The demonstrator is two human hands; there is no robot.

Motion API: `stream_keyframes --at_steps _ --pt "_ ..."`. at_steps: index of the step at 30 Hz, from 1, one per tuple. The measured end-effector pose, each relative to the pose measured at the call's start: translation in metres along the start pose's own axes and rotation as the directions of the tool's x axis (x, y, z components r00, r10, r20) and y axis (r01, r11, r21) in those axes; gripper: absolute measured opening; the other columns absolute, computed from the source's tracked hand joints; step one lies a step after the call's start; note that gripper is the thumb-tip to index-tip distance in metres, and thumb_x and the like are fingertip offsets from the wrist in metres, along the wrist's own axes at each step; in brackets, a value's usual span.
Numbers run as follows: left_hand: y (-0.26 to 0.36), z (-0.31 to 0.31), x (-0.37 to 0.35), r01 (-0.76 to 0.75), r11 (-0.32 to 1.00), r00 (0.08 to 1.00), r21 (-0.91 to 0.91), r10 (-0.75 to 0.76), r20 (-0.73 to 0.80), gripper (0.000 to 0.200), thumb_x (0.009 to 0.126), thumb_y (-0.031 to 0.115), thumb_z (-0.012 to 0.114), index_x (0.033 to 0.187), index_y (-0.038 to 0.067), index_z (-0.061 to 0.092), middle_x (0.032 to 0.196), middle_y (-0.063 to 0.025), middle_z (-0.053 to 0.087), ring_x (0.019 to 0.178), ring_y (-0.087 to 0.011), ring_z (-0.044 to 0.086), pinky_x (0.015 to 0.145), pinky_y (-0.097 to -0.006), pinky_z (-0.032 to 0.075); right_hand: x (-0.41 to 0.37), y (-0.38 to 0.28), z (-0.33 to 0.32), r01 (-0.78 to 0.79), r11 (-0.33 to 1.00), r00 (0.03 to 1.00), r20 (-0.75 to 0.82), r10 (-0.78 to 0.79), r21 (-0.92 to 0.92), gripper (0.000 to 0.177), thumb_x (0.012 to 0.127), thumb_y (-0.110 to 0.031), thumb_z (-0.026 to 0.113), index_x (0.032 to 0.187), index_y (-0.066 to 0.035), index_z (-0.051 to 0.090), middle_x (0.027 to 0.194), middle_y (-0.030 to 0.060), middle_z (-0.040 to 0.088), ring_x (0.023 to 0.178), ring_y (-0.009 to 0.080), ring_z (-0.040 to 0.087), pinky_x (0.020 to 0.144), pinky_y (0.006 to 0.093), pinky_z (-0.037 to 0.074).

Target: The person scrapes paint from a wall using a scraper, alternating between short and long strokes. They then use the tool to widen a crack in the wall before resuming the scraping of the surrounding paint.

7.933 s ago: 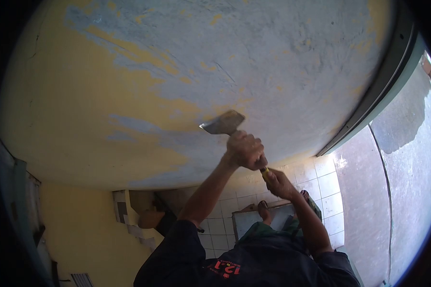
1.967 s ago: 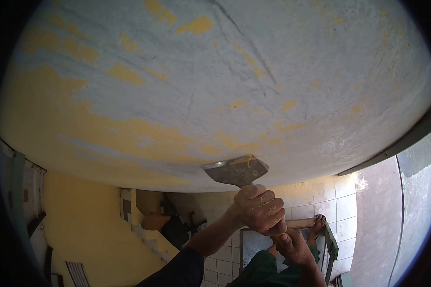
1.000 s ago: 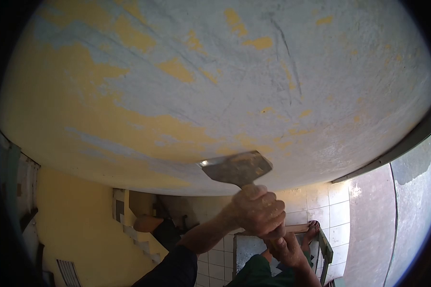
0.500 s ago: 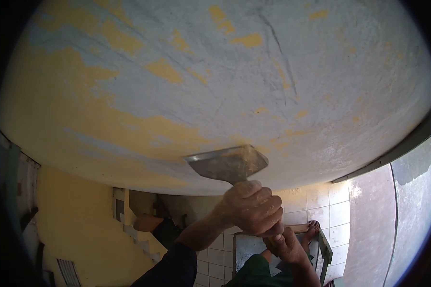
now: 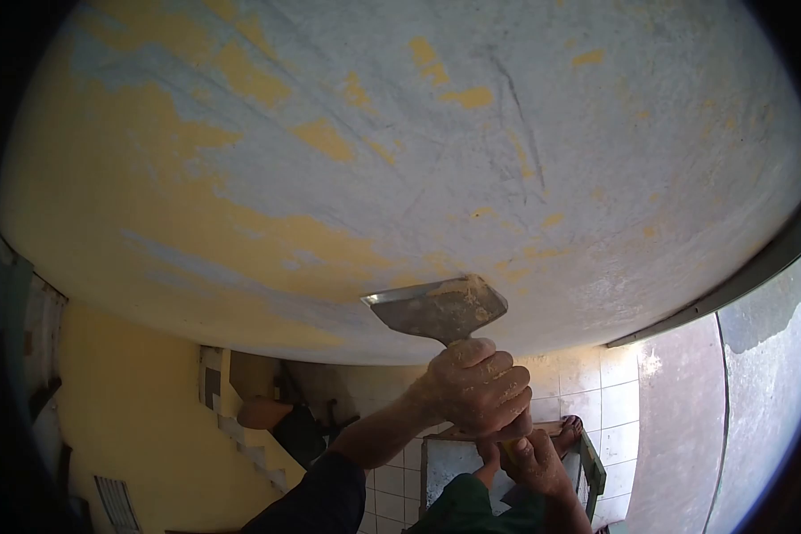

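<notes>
In the head view, a metal scraper (image 5: pixel 438 310) sits just below the centre. Its broad blade is dusted with yellow flakes, and its upper edge presses against a painted surface (image 5: pixel 400 151) that fills the whole upper part of the frame. That surface is mostly bare grey, with ragged patches of yellow paint across it and a wider yellow band on its left side. The left hand (image 5: pixel 477 388) is clamped in a tight fist around the scraper just under the blade, knuckles powdered with dust, and its forearm runs down and to the left into a dark sleeve (image 5: pixel 329 494). The right hand (image 5: pixel 530 458) is directly below and touching the left. It is closed around the lower end of the handle, where a sliver of yellow grip (image 5: pixel 510 440) shows between the two fists. Beneath the hands lie green trousers (image 5: pixel 461 512) and a bare foot (image 5: pixel 568 433) on a grey platform (image 5: pixel 440 458) with a green frame. The platform stands on a pale tiled floor (image 5: pixel 616 405). To the lower left are a yellow wall (image 5: pixel 142 400) and a run of steps (image 5: pixel 227 414), with a dark object beside them too blurred to identify.
</notes>
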State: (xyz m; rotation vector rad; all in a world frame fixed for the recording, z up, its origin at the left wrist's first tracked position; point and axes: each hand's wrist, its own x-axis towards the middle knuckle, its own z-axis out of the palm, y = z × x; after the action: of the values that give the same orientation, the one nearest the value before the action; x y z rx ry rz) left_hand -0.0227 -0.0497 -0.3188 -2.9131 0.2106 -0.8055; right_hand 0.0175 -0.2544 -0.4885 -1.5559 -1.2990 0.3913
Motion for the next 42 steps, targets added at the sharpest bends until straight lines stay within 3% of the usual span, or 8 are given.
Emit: stream_keyframes --at_steps 3,5,9,11,12,15,17,42 --pt "-0.002 -0.011 0.004 0.000 1.000 1.000 0.014 0.000 0.005 0.020 0.062 0.029 0.061 0.056 0.014 0.050 0.059 0.0003 0.042 0.056 -0.0134 0.048 0.063 -0.0304 0.038 0.004 0.001 -0.004 0.330 0.934 0.941 -0.028 -0.336 -0.136 0.037 0.099 -0.033 0.056 0.113 0.002 0.055 0.082 0.0117 0.060 0.069 0.0241 0.057 0.056 0.0331 0.043" --pt "0.002 -0.008 0.001 -0.008 1.000 1.000 -0.014 0.008 0.027 0.021 0.062 0.029 0.062 0.056 0.014 0.050 0.059 0.0002 0.042 0.055 -0.0136 0.048 0.063 -0.0305 0.038 0.003 -0.003 -0.011 -0.174 0.856 0.951 0.308 0.018 0.486 0.063 0.088 0.000 0.065 0.142 0.002 0.034 0.092 0.0143 0.058 0.071 0.0247 0.054 0.055 0.0342 0.043" --pt "0.007 0.011 -0.005 0.002 0.997 1.000 -0.079 -0.003 -0.008 0.024 0.064 0.031 0.064 0.055 0.014 0.050 0.059 0.0001 0.041 0.055 -0.0141 0.047 0.062 -0.0309 0.038 -0.015 0.012 -0.003 -0.288 0.774 0.926 0.370 0.076 0.564 0.065 0.089 0.001 0.062 0.145 0.001 0.030 0.095 0.0153 0.058 0.073 0.0258 0.055 0.060 0.0351 0.045" --pt "0.006 0.014 -0.007 -0.002 0.997 1.000 -0.071 0.002 0.003 0.024 0.065 0.031 0.064 0.056 0.014 0.050 0.059 0.0001 0.040 0.055 -0.0141 0.047 0.061 -0.0309 0.038 -0.010 0.011 -0.001 0.354 0.929 0.932 -0.036 -0.360 -0.106 0.033 0.101 -0.026 0.050 0.117 0.004 0.052 0.086 0.0140 0.059 0.072 0.0216 0.056 0.062 0.0344 0.046" --pt "0.005 0.014 -0.008 -0.009 0.998 1.000 -0.056 0.010 0.023 0.025 0.066 0.031 0.064 0.056 0.014 0.050 0.059 0.0001 0.040 0.055 -0.0142 0.047 0.061 -0.0309 0.038 -0.010 0.011 0.002 0.354 0.929 0.933 -0.031 -0.359 -0.104 0.033 0.101 -0.026 0.050 0.117 0.004 0.052 0.086 0.0140 0.059 0.072 0.0216 0.056 0.062 0.0344 0.046" --pt "0.002 0.008 -0.006 -0.005 0.998 0.999 -0.062 0.007 0.038 0.024 0.067 0.028 0.063 0.055 0.014 0.048 0.059 0.0001 0.039 0.054 -0.0141 0.046 0.061 -0.0306 0.037 -0.002 -0.003 0.009 0.139 0.988 0.989 -0.055 -0.135 0.072 0.048 0.104 -0.043 0.040 0.099 0.002 0.056 0.083 0.0141 0.060 0.070 0.0173 0.055 0.061 0.0329 0.047" --pt "0.000 0.003 -0.004 0.001 0.998 1.000 -0.055 0.001 0.030 0.023 0.068 0.027 0.062 0.055 0.014 0.047 0.059 0.0001 0.038 0.053 -0.0141 0.045 0.061 -0.0307 0.037 0.024 -0.023 -0.012 -0.519 0.496 0.854 0.447 0.267 0.696 0.047 0.103 -0.043 0.042 0.100 0.002 0.056 0.085 0.0124 0.061 0.070 0.0150 0.053 0.054 0.0324 0.043" --pt "0.002 -0.009 -0.037 0.105 0.994 0.992 -0.023 -0.106 -0.074 0.019 0.061 0.022 0.059 0.051 0.015 0.044 0.056 -0.0004 0.038 0.050 -0.0141 0.044 0.063 -0.0312 0.037 0.028 -0.046 0.004 -0.518 0.484 0.853 0.467 0.234 0.705 0.060 0.103 -0.054 0.039 0.084 0.000 0.054 0.068 0.0032 0.053 0.058 0.0097 0.046 0.052 0.0264 0.035"
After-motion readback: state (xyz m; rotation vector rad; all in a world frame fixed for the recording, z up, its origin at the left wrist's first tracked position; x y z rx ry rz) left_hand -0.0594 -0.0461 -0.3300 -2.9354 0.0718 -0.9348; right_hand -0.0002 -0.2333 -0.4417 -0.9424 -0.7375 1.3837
